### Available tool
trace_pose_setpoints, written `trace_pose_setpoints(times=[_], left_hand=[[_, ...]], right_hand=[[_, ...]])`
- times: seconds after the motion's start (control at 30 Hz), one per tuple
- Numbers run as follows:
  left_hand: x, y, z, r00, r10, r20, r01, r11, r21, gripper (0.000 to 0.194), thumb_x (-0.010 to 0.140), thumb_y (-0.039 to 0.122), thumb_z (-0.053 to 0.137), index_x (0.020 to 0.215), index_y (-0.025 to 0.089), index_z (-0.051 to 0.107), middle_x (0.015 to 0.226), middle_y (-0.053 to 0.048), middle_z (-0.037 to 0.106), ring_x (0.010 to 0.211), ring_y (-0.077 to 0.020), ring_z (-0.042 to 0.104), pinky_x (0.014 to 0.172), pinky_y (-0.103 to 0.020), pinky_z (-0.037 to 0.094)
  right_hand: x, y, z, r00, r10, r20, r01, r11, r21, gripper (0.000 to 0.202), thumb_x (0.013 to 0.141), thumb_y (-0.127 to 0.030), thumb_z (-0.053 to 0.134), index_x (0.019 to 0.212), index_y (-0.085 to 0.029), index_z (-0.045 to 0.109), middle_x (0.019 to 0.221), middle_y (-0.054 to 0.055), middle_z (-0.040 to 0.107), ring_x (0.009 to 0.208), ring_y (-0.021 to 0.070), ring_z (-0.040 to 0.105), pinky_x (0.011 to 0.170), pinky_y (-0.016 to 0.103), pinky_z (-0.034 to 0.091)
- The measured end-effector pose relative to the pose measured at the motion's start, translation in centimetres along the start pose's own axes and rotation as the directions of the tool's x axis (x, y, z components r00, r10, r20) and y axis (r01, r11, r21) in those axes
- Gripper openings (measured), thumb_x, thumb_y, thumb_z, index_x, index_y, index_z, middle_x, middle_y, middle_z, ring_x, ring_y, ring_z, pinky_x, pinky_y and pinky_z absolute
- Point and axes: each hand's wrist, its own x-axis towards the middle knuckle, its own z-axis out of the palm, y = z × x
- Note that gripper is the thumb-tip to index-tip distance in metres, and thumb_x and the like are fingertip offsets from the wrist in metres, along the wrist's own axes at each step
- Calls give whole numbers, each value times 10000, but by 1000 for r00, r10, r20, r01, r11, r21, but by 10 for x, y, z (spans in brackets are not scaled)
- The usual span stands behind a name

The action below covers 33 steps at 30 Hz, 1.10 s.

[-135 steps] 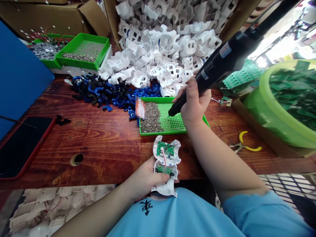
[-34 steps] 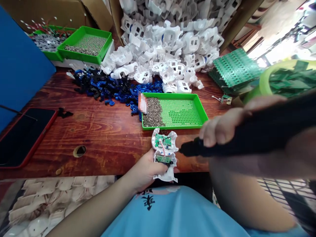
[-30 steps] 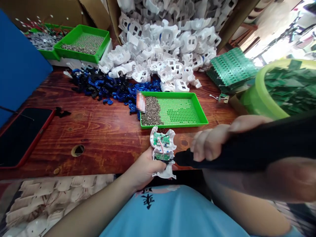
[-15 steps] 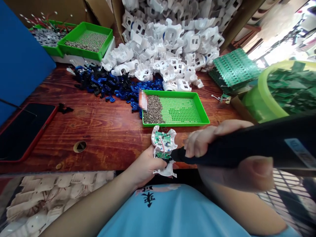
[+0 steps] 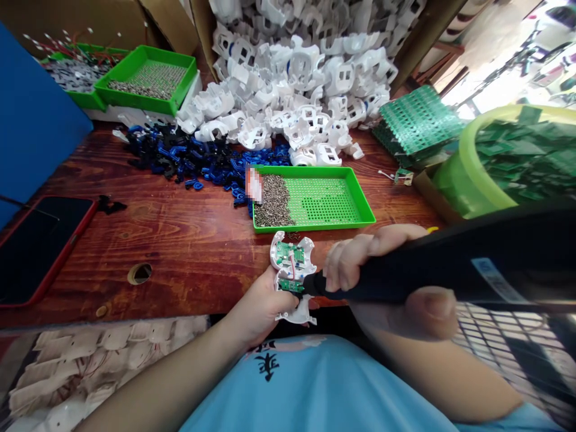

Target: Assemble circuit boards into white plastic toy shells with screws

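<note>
Left hand (image 5: 263, 303) grips an open white casing (image 5: 294, 311); right hand (image 5: 382, 270) grips a black power tool (image 5: 432, 264), tip at the casing

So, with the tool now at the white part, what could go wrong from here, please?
The black tool meets the lower white shell very near the left thumb, so a slip might hurt it.

The thin wire spans both shell halves close to the tool's nose; it could get snagged.

The lower shell reaches the front edge of the table, so anything small that drops might fall off.
</note>
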Motion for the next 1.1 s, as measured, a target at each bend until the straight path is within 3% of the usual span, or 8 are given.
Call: trace_pose_setpoints(times=[0.13,0.27,0.43,0.57,0.87,1.1], left_hand=[[0,0,-1,1000,-14,-2,14,1000,6,492,561,-62,525,994,167,567,800,3,652,657,-133,600,605,-245,472],[0,1,-1,998,-56,-1,56,998,-2,435,569,-17,562,968,156,571,810,-25,664,682,-205,646,581,-308,509],[-2,3,-1,996,-90,-22,90,996,-21,416,582,1,603,969,153,578,832,-42,675,739,-236,672,616,-313,515],[-3,5,-1,993,-113,-32,111,993,-45,417,597,27,636,993,144,580,873,-69,689,765,-238,677,660,-317,509],[1,4,-3,992,-122,-17,120,989,-82,360,632,54,648,976,143,588,852,-64,694,744,-223,681,670,-306,504],[0,5,-2,991,-131,-30,128,989,-80,372,629,63,654,982,143,573,856,-66,685,744,-228,679,654,-308,506]], right_hand=[[5,-8,-6,1000,27,1,-27,1000,-3,267,748,-464,624,865,-231,571,522,-2,547,403,181,512,421,350,437],[31,-11,-13,990,-140,-27,139,990,-25,241,757,-465,591,835,-237,575,498,-8,526,387,182,504,385,338,426],[83,31,-21,926,-314,-211,290,947,-137,239,737,-490,584,802,-265,537,488,-47,478,375,128,456,330,260,348],[110,67,-28,914,-361,-187,321,923,-214,201,776,-467,573,817,-274,533,571,-44,446,374,101,452,327,252,330],[114,80,-37,913,-350,-209,295,921,-255,248,753,-494,593,838,-273,520,646,-30,462,444,113,510,439,287,457],[114,78,-36,933,-292,-210,220,925,-311,275,740,-528,577,812,-279,486,635,-30,477,389,102,434,379,274,394]])
